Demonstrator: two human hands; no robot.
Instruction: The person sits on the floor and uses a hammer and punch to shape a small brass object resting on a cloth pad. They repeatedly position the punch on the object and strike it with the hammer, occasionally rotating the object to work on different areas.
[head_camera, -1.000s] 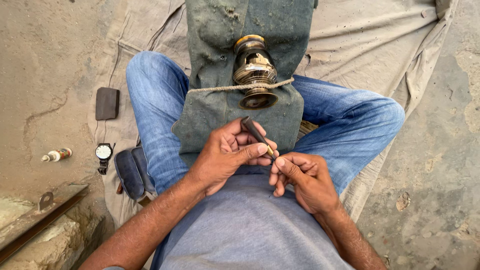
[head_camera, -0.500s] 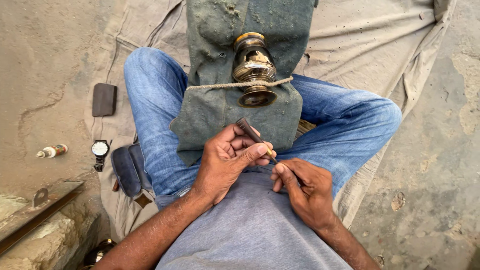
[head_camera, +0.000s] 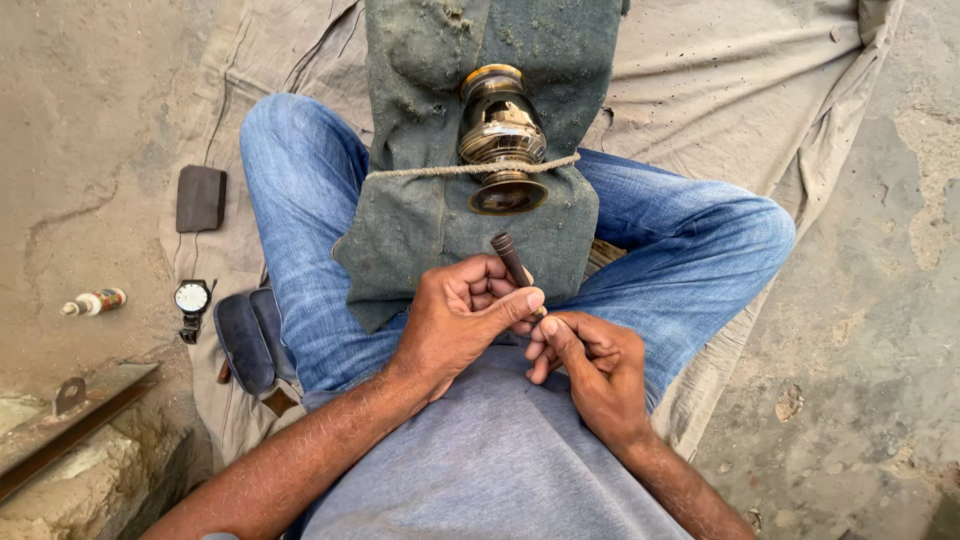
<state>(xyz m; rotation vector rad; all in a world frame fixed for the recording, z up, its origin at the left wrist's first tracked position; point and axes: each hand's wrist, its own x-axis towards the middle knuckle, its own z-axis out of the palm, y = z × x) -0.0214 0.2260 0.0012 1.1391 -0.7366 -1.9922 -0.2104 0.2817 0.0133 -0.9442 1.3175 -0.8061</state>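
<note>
I sit cross-legged in blue jeans. My left hand (head_camera: 462, 315) is closed around a short dark rod-like tool (head_camera: 508, 255) whose upper end sticks up above the fingers. My right hand (head_camera: 588, 362) pinches the tool's lower end with its fingertips, right beside the left thumb. Just beyond the hands a shiny brass vessel (head_camera: 500, 135) lies on a green-grey cloth (head_camera: 440, 210) over my lap, with a rope (head_camera: 430, 171) stretched across its neck.
A beige sheet (head_camera: 740, 90) covers the ground under me. To the left lie a dark flat block (head_camera: 200, 197), a wristwatch (head_camera: 190, 300), a small bottle (head_camera: 93, 302) and a dark pouch (head_camera: 245, 340). A metal bar (head_camera: 60, 425) rests on stone at the lower left.
Both hands have stayed together on the tool, with the right fingers drawn in closer to the left thumb. The view has shifted slightly.
</note>
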